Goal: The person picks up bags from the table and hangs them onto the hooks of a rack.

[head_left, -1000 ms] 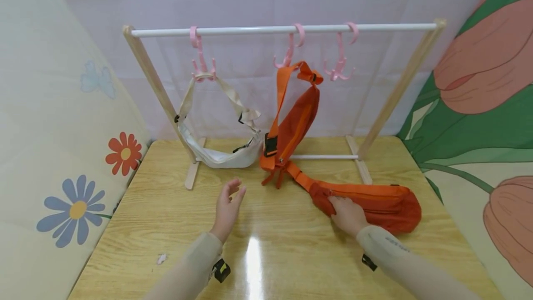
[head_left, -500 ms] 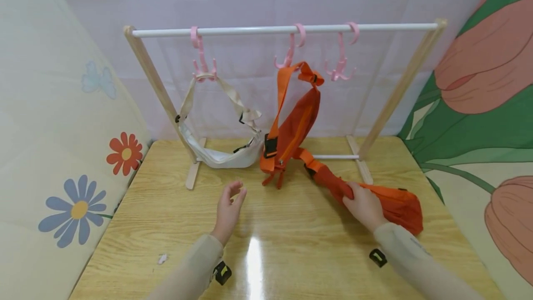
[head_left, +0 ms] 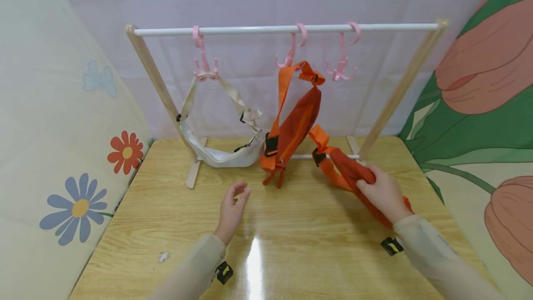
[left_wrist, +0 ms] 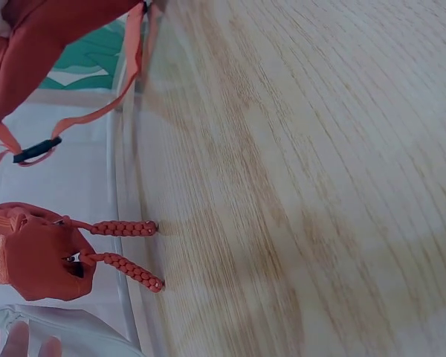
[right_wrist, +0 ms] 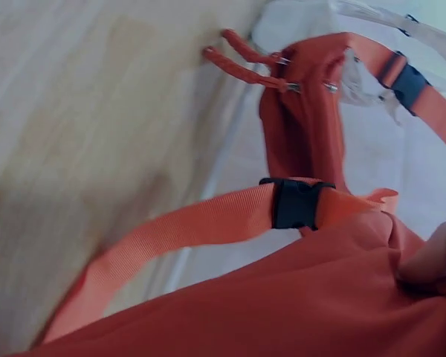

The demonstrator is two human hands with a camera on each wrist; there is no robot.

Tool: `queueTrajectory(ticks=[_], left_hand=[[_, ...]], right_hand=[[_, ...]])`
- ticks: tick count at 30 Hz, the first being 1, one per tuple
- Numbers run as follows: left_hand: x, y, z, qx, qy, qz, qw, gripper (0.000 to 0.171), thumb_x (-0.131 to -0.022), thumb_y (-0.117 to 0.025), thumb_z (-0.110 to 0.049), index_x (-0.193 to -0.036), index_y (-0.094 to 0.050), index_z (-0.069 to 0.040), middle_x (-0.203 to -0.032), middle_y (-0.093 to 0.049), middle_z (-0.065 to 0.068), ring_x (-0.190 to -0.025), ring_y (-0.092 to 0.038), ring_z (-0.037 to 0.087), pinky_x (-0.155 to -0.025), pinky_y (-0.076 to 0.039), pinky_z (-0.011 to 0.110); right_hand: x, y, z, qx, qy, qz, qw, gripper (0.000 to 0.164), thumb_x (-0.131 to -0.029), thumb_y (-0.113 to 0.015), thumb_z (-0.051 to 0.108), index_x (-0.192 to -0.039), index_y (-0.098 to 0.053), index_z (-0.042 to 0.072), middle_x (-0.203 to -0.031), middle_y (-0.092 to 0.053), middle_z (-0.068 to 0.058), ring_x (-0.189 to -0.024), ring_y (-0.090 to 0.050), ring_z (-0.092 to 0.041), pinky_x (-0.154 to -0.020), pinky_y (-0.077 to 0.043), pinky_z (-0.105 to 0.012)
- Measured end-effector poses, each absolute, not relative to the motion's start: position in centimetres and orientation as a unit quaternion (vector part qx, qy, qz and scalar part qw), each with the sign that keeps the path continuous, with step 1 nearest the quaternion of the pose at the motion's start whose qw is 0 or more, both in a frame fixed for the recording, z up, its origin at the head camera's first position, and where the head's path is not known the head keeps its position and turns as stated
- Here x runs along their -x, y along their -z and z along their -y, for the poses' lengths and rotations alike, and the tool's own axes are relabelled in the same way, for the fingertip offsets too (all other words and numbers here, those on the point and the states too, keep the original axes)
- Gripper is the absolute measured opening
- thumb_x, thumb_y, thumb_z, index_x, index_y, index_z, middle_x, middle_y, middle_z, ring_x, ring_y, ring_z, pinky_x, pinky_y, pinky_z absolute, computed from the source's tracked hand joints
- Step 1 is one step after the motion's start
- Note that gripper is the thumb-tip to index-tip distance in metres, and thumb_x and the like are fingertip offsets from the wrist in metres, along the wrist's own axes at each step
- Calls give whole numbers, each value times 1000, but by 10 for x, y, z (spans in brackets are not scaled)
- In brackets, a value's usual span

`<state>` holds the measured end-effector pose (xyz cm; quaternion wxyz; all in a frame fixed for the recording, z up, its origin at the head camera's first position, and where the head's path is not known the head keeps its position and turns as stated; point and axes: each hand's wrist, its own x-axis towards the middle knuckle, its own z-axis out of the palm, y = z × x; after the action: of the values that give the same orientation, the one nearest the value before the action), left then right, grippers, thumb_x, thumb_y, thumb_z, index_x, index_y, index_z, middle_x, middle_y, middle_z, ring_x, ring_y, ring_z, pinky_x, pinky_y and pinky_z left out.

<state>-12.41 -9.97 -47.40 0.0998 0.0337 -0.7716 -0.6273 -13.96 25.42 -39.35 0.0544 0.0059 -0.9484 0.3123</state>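
Observation:
My right hand [head_left: 385,193] grips an orange-red waist bag [right_wrist: 297,297] near one end and holds it tilted at the right of the table. Its orange strap and black buckle [right_wrist: 296,204] dangle toward the rack. A second orange waist bag [head_left: 293,126] hangs by its strap from the middle pink hook [head_left: 288,54]. From the left pink hook [head_left: 204,61] hangs a white waist bag [head_left: 233,159]. My left hand [head_left: 232,209] hovers over the table in front of the white bag, fingers loosely bent around nothing; only its fingertips [left_wrist: 16,338] show in the left wrist view.
A rack with a white rod [head_left: 250,30] and wooden legs [head_left: 401,87] stands along the table's back. The right pink hook [head_left: 341,66] carries no bag. A small white scrap [head_left: 163,257] lies on the wooden table [head_left: 300,253]. Printed cloth hangs at both sides.
My right hand has taken hold of the orange waist bag, raised its near end and drawn it right, away from the hanging orange bag. My left hand has hardly moved.

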Motion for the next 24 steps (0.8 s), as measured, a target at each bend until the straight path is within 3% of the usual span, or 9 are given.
queueTrajectory(ticks=[8,13,20,24], left_hand=[[125,477,99,-7,615,781,107,28,-99,-62,-8,-121,-59,9,-121,-64,25,-114,-57,41,-92,-44,43],[126,477,97,-4,613,783,107,28,-99,-61,-7,-120,-59,10,-119,-65,25,-112,-58,40,-90,-43,37],[125,476,93,2,619,779,97,28,-99,-61,-8,-120,-60,10,-120,-64,27,-111,-58,39,-90,-43,36],[125,475,92,8,614,784,92,28,-100,-61,-9,-121,-60,9,-121,-64,27,-112,-58,38,-91,-44,36]], right_hand=[[137,378,-260,-6,-331,935,128,22,-83,-60,2,-104,-63,-6,-85,-64,-26,-67,-53,-30,-55,-39,-34],[135,370,-262,-4,-347,922,171,21,-83,-59,0,-103,-65,-6,-84,-64,-24,-65,-50,-26,-54,-38,-31],[133,360,-262,5,-361,901,240,16,-81,-60,-1,-95,-68,-4,-77,-64,-21,-57,-43,-7,-49,-34,-24],[129,353,-260,0,-378,887,267,14,-80,-60,-1,-92,-69,-3,-69,-61,-3,-54,-41,-5,-46,-33,-22]])
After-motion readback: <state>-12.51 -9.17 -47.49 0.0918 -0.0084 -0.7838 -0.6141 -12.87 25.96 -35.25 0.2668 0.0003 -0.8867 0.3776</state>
